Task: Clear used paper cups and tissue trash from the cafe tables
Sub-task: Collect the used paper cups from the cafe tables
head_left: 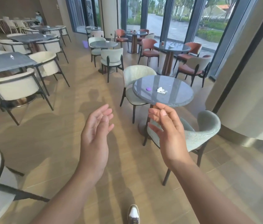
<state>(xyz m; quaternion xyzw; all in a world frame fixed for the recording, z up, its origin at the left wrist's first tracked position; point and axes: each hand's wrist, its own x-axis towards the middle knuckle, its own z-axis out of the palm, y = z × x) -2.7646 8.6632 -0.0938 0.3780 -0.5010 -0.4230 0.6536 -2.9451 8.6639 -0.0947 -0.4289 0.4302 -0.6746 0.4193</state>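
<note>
Head view: the round table [168, 103] stands just ahead of my right hand [166, 126] — it and my left hand [95, 133] hang apart, both loose and empty. The crumpled tissue [161, 90] lies on that table, beyond my right hand; I'd step closer and pinch it whole.

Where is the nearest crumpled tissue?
Head view, right of centre: the crumpled tissue lies on the nearest round table, just right of a purple disc.
</note>
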